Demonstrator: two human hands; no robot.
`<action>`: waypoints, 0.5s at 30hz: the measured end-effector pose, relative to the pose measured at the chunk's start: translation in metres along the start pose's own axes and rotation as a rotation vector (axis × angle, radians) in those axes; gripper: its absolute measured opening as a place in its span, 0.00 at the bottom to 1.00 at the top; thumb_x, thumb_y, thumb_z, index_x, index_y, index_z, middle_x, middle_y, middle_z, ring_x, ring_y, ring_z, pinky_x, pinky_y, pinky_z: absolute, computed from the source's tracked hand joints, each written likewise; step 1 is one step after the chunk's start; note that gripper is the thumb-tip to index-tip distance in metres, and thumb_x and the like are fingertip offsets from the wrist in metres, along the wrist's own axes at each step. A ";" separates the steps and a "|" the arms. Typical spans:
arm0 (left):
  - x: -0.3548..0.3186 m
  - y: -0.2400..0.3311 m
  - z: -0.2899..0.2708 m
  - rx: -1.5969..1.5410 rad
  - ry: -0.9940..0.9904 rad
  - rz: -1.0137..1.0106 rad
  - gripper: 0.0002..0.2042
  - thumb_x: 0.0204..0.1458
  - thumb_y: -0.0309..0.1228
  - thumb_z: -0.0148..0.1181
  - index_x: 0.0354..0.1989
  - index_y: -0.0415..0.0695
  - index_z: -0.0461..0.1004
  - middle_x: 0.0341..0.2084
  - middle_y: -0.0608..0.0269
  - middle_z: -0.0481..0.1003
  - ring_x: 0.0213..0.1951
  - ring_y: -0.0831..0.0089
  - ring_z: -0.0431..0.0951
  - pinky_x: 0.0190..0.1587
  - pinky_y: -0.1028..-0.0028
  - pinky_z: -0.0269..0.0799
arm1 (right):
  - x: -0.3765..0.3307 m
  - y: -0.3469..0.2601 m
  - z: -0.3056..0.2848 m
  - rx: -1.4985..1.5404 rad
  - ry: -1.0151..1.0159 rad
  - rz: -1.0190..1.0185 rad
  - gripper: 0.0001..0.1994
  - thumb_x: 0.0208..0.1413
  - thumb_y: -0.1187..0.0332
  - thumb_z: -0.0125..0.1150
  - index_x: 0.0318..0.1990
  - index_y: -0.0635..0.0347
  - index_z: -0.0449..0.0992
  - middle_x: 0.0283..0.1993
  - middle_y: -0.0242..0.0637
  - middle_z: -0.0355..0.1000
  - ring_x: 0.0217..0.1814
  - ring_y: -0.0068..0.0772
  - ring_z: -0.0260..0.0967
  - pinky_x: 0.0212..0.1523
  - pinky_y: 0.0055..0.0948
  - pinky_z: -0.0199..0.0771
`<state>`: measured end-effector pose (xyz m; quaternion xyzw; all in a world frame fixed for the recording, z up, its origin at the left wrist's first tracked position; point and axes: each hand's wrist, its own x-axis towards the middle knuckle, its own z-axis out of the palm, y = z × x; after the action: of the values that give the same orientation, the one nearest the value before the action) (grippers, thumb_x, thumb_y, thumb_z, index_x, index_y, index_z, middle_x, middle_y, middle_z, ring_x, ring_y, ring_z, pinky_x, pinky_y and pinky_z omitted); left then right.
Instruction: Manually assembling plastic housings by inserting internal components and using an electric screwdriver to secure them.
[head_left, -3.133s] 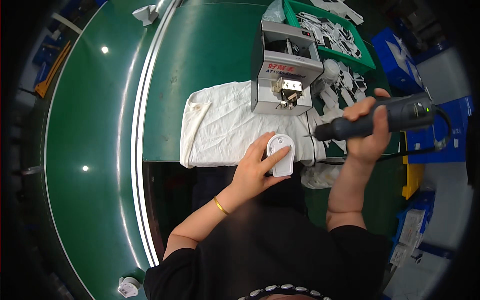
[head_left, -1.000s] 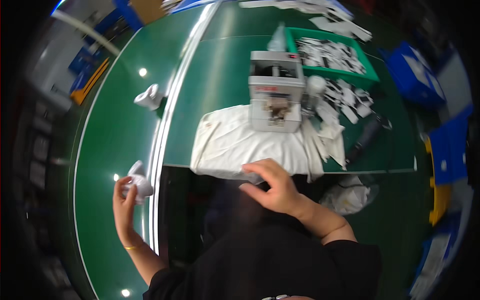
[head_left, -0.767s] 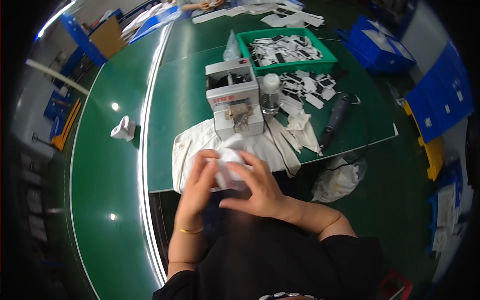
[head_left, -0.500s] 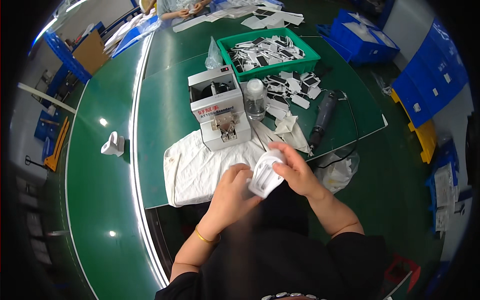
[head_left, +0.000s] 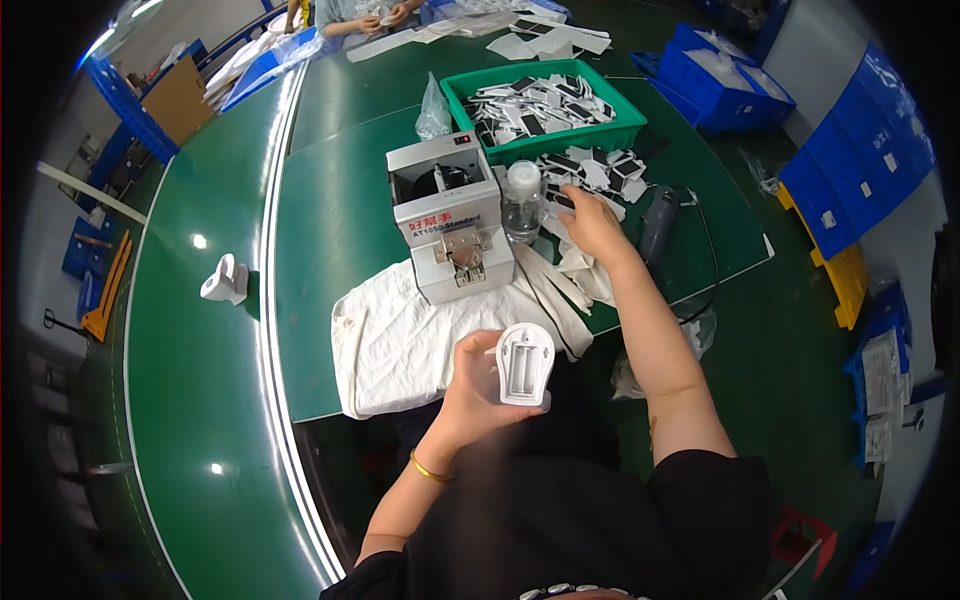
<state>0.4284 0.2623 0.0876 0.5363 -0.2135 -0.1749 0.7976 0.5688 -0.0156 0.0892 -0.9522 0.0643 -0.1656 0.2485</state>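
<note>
My left hand (head_left: 470,390) grips a white plastic housing (head_left: 523,372) above the table's near edge. Its open battery compartment faces up. My right hand (head_left: 594,226) is stretched out over loose white covers with dark pads (head_left: 600,172), its index finger and thumb apart beside one of them. Whether the fingertips touch a cover is hard to see. Left of that hand stands a clear bottle with a white cap (head_left: 523,205). Beside the bottle is a grey screw feeder machine (head_left: 455,225) on a white cloth (head_left: 400,345).
Behind the loose covers sits a green crate (head_left: 625,133) filled with more covers. A dark electric screwdriver (head_left: 657,225) with a cable lies at the right. Another white housing (head_left: 226,280) stands on the green surface at left. Across the table, a person's hands (head_left: 385,18) hold something small.
My right hand has let go of the white housing and reached forward to the loose covers. My left hand keeps the housing, now more upright in view.
</note>
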 end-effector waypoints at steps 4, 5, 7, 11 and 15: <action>-0.007 0.000 -0.012 0.086 0.017 -0.034 0.54 0.30 0.23 0.82 0.69 0.42 0.52 0.61 0.59 0.57 0.64 0.66 0.62 0.66 0.65 0.60 | 0.005 0.015 0.012 -0.041 0.040 -0.097 0.19 0.53 0.72 0.63 0.54 0.59 0.76 0.49 0.49 0.75 0.52 0.53 0.73 0.52 0.43 0.73; -0.006 -0.002 -0.019 0.284 0.002 0.015 0.55 0.30 0.24 0.82 0.70 0.42 0.51 0.61 0.59 0.56 0.64 0.67 0.61 0.66 0.66 0.60 | 0.003 0.016 0.010 -0.036 0.033 -0.062 0.17 0.53 0.71 0.63 0.52 0.57 0.77 0.49 0.49 0.74 0.52 0.53 0.72 0.53 0.43 0.73; -0.006 -0.006 -0.025 0.422 0.014 0.067 0.52 0.31 0.25 0.82 0.69 0.40 0.55 0.61 0.60 0.55 0.65 0.68 0.60 0.66 0.68 0.58 | -0.001 0.005 0.000 0.014 -0.005 0.024 0.14 0.53 0.71 0.62 0.49 0.51 0.79 0.45 0.47 0.73 0.49 0.51 0.73 0.51 0.44 0.73; -0.006 0.002 -0.024 0.476 0.037 0.102 0.52 0.33 0.24 0.81 0.70 0.41 0.53 0.62 0.60 0.57 0.64 0.68 0.62 0.66 0.67 0.60 | -0.038 -0.032 -0.040 0.351 0.129 -0.017 0.16 0.57 0.76 0.60 0.53 0.53 0.76 0.36 0.34 0.72 0.33 0.25 0.70 0.34 0.26 0.71; -0.010 -0.002 -0.021 0.252 0.075 0.022 0.49 0.35 0.19 0.78 0.68 0.47 0.55 0.66 0.58 0.54 0.68 0.66 0.59 0.64 0.64 0.66 | -0.116 -0.099 -0.070 1.049 -0.225 0.002 0.14 0.59 0.79 0.59 0.53 0.62 0.75 0.37 0.26 0.73 0.30 0.11 0.62 0.29 0.14 0.62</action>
<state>0.4311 0.2824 0.0770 0.6361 -0.2096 -0.1175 0.7332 0.4399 0.0626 0.1626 -0.7121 -0.0531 -0.0721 0.6963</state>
